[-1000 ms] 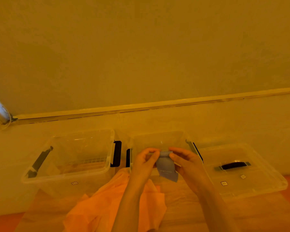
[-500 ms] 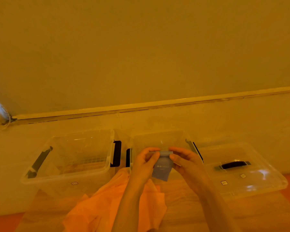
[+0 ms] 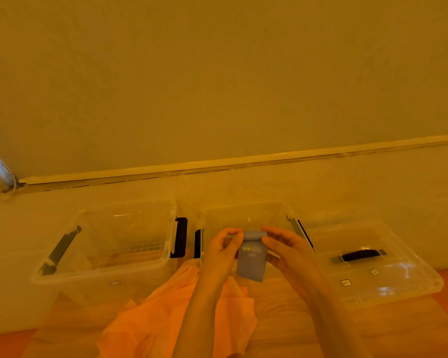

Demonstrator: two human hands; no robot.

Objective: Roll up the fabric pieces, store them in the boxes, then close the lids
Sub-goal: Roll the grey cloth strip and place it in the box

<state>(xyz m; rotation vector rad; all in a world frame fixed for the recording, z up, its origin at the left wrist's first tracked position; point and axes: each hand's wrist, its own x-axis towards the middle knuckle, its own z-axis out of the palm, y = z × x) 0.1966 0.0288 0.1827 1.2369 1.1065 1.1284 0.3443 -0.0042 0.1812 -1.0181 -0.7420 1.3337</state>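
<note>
Meanwhile the left hand [image 3: 221, 250] and right hand [image 3: 286, 248] pinched the blue fabric piece [image 3: 251, 262], its hanging tail now straighter and label-forward, above the middle box [image 3: 246, 215] at twelve o'clock, rolling evidently unfinished

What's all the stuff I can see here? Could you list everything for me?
blue fabric piece: 1, blue with a printed dot mark, held up in front of the middle box, its top edge rolled, the rest hanging.
orange fabric piece: 1, orange, crumpled on the floor under the arms.
left box: 1, clear plastic with black latches, open, on the left.
middle box: 1, clear, open, behind the hands.
lid: 1, clear with a black handle, lying flat on the right.
wall: 1, plain, behind the boxes.
left hand: fingers pinch the roll's left end.
right hand: fingers pinch the roll's right end.
</note>
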